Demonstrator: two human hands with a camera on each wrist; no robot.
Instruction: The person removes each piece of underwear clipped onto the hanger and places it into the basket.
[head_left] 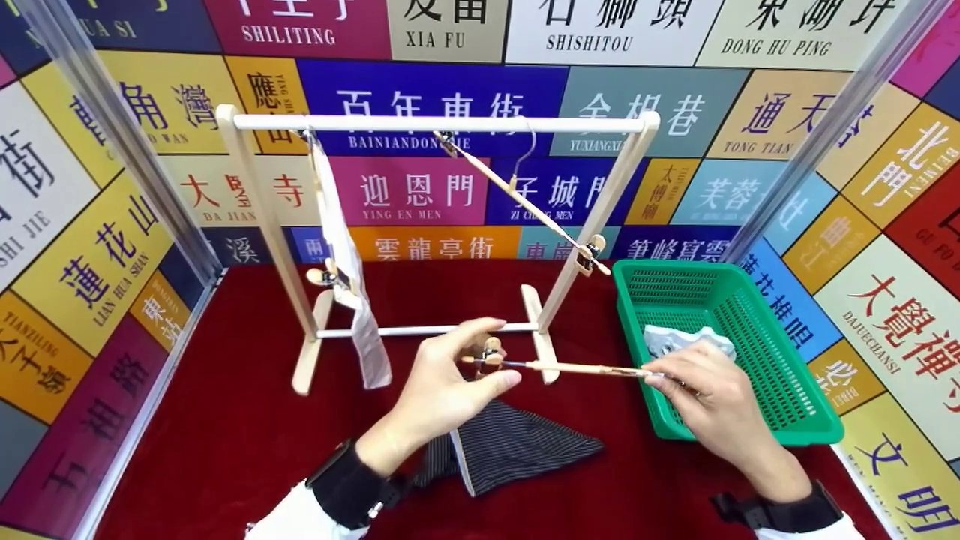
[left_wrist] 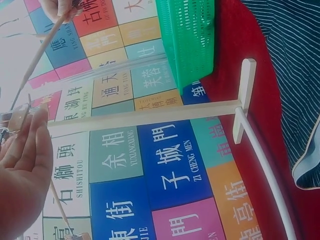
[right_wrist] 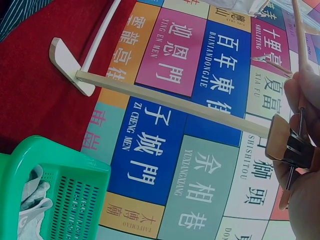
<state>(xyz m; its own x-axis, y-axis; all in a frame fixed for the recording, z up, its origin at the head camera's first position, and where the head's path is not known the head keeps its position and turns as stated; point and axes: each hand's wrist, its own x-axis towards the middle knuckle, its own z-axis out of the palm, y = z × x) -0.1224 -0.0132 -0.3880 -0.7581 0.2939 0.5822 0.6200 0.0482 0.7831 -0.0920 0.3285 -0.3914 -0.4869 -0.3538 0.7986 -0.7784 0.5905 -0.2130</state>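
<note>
My left hand (head_left: 442, 382) grips a clip at the left end of a thin wooden clip hanger (head_left: 581, 368). At the bar's other end, my right hand (head_left: 709, 394) pinches the hanger; in the right wrist view, its wooden-padded clip (right_wrist: 278, 137) sits against the fingers. The hanger is held nearly level in front of the rack. Below it, a dark striped cloth (head_left: 525, 442) with a pale edge lies on the red table. The hanger's hook is not clearly visible.
A wooden rack (head_left: 375, 122) stands behind the hands. From its bar hang a tilted clip hanger (head_left: 525, 199) and, at left, another carrying a white cloth (head_left: 349, 262). A green basket (head_left: 624, 315) at right contains light-coloured cloth (head_left: 660, 339). Lettered panels surround the table.
</note>
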